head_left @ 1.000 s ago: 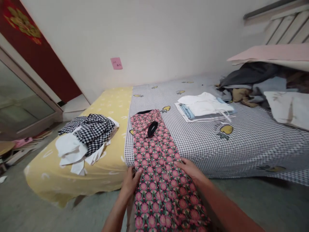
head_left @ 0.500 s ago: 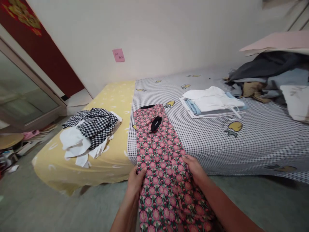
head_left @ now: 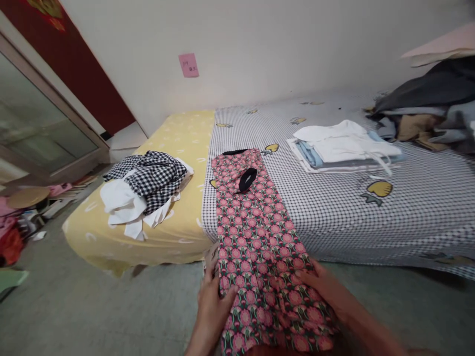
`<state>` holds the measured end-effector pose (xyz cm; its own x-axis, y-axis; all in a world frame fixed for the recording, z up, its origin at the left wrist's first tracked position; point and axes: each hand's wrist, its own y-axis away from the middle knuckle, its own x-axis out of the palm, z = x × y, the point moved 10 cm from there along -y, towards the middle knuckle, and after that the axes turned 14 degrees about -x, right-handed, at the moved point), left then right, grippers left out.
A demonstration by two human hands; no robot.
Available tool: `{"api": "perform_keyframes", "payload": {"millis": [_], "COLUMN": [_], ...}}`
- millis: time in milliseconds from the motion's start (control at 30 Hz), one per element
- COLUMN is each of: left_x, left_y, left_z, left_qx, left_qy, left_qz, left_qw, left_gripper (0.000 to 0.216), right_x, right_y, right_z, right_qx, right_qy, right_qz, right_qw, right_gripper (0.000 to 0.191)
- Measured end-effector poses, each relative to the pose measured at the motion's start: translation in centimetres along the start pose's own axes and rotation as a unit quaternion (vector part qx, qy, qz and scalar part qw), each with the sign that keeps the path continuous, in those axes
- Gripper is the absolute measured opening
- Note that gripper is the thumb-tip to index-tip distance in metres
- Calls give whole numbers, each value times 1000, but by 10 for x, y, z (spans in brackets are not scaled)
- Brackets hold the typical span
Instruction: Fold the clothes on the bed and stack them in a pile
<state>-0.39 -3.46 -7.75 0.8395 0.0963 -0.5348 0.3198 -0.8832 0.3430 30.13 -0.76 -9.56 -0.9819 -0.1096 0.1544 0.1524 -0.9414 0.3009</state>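
Note:
A long garment (head_left: 256, 237) with a pink floral print lies over the front edge of the bed, its black collar at the far end. A black-trimmed sleeve end (head_left: 247, 180) is folded onto it. The lower part hangs toward me. At its left border is my left hand (head_left: 214, 301), fingers stretched forward and thumb resting on the cloth. My right hand (head_left: 326, 287) lies against the right border with its fingers apart on the fabric. Neither hand visibly grips the cloth. The garment's lowest end runs out of view at the bottom.
A heap of black-and-white checked and white clothes (head_left: 148, 185) lies on the yellow side of the bed (head_left: 189, 133). Folded white and blue clothes (head_left: 345, 148) are stacked to the right. A dark clothes pile (head_left: 426, 99) stands at the far right. Assorted items (head_left: 29, 202) lie on the floor at left.
Both hands have slid down the garment's sides toward me, and their fingers have loosened from the edges. The view has turned slightly left and down. The garment stays laid out.

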Motion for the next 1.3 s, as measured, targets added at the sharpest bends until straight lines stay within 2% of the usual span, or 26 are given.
{"api": "perform_keyframes", "payload": {"millis": [100,200,267,367,433,500,567,633,700,767,833,933,1033,1100,1167,1233,1300], "left_x": [2,-3,-6,-22,-44,-67,-79,-75,-64,-44,-20,10,27,32,36,38,38], "left_y": [16,27,31,32,27,23,24,31,41,49,54,61,65,68,71,69,63], "left_z": [13,16,16,29,44,50,35,7,-22,-47,-64,-76,-79,-79,-78,-75,-73], "left_qx": [-20,-22,-8,-10,-28,-15,53,147,231,302,361,446,517,566,606,619,612], "left_qy": [-25,-5,7,27,20,-54,-179,-282,-339,-386,-440,-497,-516,-515,-505,-485,-449], "left_qz": [-4,-1,24,37,-18,-112,-199,-262,-292,-275,-232,-177,-129,-89,-37,14,57], "left_qw": [999,1000,1000,999,999,992,962,911,864,827,789,723,671,638,614,618,648], "left_gripper": [46,41,35,44,45,47,48,49,57,68,72,61,48,44,41,41,37], "right_x": [8,3,-12,-46,-72,-98,-111,-100,-74,-46,-16,25,53,63,68,71,72], "right_y": [15,20,19,13,7,-2,-7,-2,6,10,11,20,30,31,25,15,6], "right_z": [-1,-6,-15,-39,-58,-60,-33,6,36,54,63,69,76,80,82,79,75], "right_qx": [11,23,29,31,33,-16,-144,-288,-384,-433,-470,-541,-604,-615,-596,-550,-499], "right_qy": [-17,-15,-17,24,106,234,376,494,582,643,676,678,644,613,577,541,510], "right_qz": [27,37,28,14,12,-21,-71,-102,-99,-72,-12,100,186,243,302,357,393], "right_qw": [999,999,999,999,994,972,913,814,710,628,567,488,431,432,470,526,580], "right_gripper": [60,61,60,57,61,65,64,59,52,52,60,63,46,34,30,32,34]}}
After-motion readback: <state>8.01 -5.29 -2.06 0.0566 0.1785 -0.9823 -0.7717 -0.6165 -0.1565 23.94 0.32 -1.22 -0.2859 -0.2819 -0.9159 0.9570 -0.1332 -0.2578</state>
